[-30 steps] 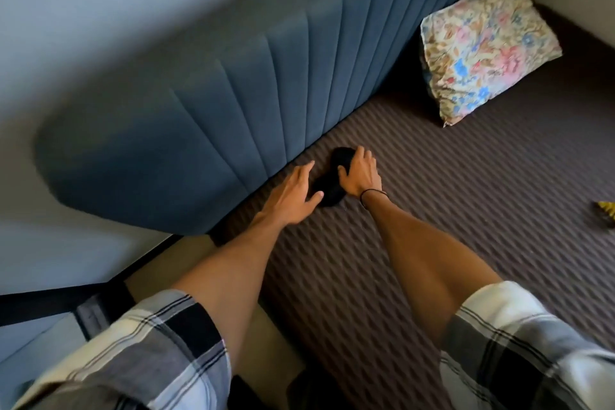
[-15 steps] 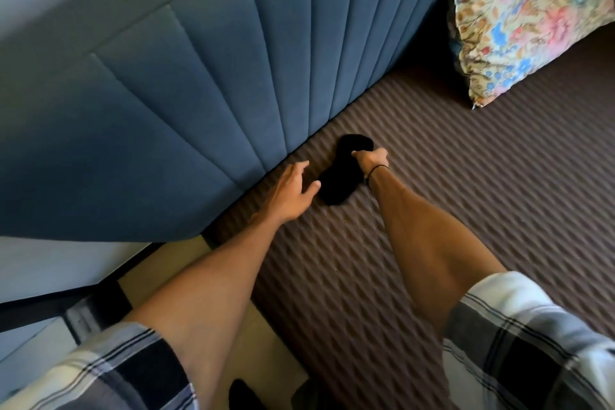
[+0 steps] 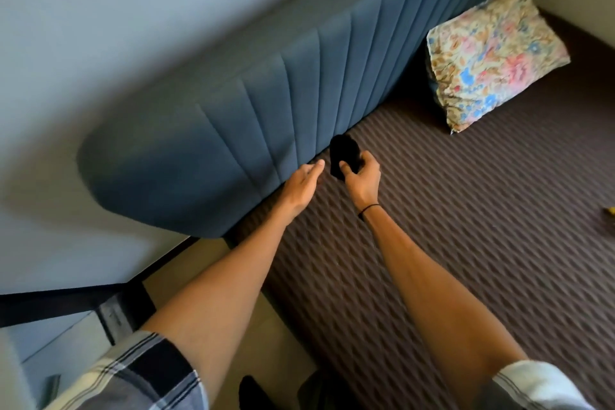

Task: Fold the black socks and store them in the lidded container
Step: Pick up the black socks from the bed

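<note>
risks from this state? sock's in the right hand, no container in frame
1. The right hand pinches the black sock low, so its free top could unfold or slip out.
2. The left hand is open and off the sock, giving no support.
3. A dropped sock could fall beside the blue headboard.

I see a blue channel-tufted headboard (image 3: 253,130) along the far edge of the brown textured mattress (image 3: 482,243). A floral pillow (image 3: 492,53) lies at the mattress's far right corner, leaning against the headboard. A small yellow object (image 3: 610,210) sits at the right edge.
</note>
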